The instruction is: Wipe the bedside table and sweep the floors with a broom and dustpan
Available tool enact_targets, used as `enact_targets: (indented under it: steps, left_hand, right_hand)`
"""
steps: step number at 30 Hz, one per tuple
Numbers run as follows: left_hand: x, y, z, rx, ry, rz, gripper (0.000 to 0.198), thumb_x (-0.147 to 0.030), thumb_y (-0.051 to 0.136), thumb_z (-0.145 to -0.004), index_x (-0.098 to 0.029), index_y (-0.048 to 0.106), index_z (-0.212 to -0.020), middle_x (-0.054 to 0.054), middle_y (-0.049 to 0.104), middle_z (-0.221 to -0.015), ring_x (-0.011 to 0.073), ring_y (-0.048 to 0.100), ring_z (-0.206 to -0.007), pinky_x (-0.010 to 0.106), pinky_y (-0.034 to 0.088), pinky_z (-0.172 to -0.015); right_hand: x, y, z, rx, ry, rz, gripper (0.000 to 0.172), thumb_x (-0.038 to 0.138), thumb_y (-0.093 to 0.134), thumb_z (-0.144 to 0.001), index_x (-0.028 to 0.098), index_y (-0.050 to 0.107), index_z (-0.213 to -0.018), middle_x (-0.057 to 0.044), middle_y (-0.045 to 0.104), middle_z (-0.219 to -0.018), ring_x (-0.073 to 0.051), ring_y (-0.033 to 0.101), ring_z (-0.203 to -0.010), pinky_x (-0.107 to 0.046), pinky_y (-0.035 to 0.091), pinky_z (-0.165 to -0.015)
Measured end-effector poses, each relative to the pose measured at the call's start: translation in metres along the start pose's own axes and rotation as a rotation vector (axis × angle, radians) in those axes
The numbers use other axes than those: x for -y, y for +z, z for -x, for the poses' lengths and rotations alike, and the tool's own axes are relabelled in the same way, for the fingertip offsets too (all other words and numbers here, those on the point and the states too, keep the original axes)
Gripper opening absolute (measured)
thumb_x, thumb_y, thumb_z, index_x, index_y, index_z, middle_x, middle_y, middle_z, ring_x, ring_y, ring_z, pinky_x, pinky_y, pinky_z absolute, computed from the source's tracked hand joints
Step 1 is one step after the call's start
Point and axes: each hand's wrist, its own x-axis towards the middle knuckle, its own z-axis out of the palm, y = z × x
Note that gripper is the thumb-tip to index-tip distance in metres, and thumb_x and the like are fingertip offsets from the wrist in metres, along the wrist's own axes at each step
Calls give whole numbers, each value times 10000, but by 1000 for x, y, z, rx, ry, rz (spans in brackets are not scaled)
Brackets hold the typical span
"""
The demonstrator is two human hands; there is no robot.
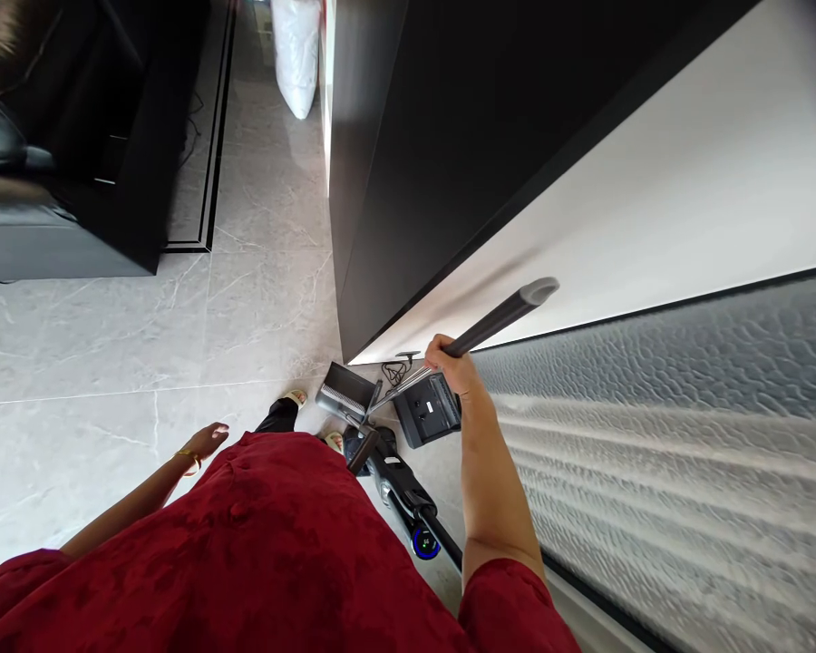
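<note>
My right hand (452, 365) is shut around a long dark grey handle (500, 322), which runs up and to the right from my fist. A thin metal shaft (398, 388) continues from my hand down towards a dark dustpan with comb teeth (344, 392) on the floor. Just below my hand lies a black box-shaped base (427, 410), with a coiled black cable (394, 372) beside it. A black stick vacuum (398, 481) with a blue-ringed display (425, 542) lies near my feet. My left hand (208, 442), wearing a gold bracelet, hangs open and holds nothing.
Grey marble-patterned floor tiles (142, 336) spread to the left. A black wall panel (408, 163) rises ahead, with a white surface (618, 218) and a rippled glass panel (653, 453) to the right. A white bag (296, 54) stands far ahead, and a dark sofa (34, 236) sits at the left.
</note>
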Motion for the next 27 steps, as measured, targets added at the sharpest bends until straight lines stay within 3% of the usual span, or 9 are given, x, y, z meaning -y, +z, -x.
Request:
enact_targets:
  steps: [5, 9, 14, 20, 25, 27]
  left_hand:
    - [2, -3, 4, 20, -17, -13, 432, -335, 439, -906, -92, 581, -1234, 177, 654, -1263, 248, 627, -1153, 285, 469, -974]
    - [7, -3, 7, 40, -60, -24, 446, -319, 421, -908, -64, 569, -1243, 192, 655, -1251, 255, 627, -1147, 285, 481, -949]
    - [11, -7, 9, 50, -80, -40, 462, -332, 401, -932, -69, 532, -1289, 179, 636, -1285, 237, 617, -1151, 284, 470, -970]
    - [8, -8, 6, 74, -45, -62, 459, -316, 376, -949, -59, 520, -1301, 170, 615, -1311, 224, 575, -1218, 244, 437, -989]
    - [-2, -7, 6, 71, -15, -60, 439, -295, 375, -962, -31, 520, -1281, 175, 622, -1287, 217, 581, -1184, 236, 429, -967]
    - [-6, -9, 5, 61, -7, -66, 419, -274, 378, -954, -29, 536, -1256, 180, 628, -1276, 223, 593, -1173, 239, 439, -952]
  right_hand:
    - [6, -2, -3, -109, -12, 65, 219, 161, 606, -712, 222, 469, -552, 57, 454, -477, -104, 423, -509, -265, 363, -562]
    - [-31, 3, -11, -132, 125, 257, 172, 199, 614, -683, 217, 487, -568, 46, 513, -536, -118, 457, -570, -257, 356, -572]
    - [-78, 11, -33, -342, 331, 474, 61, 265, 588, -675, 218, 548, -675, 55, 459, -562, -132, 439, -595, -271, 364, -613]
    - [-84, 20, -34, -451, 321, 563, 536, 469, 650, -659, 206, 597, -1123, -21, 564, -893, -205, 556, -842, -353, 456, -850]
    - [-79, 30, -19, -485, 249, 531, 747, 495, 682, -650, 186, 526, -1312, -134, 542, -1216, -247, 586, -987, -390, 479, -915]
    - [-78, 32, -17, -498, 204, 557, 700, 501, 643, -697, 166, 544, -1304, -152, 554, -1234, -261, 590, -1014, -408, 473, -945]
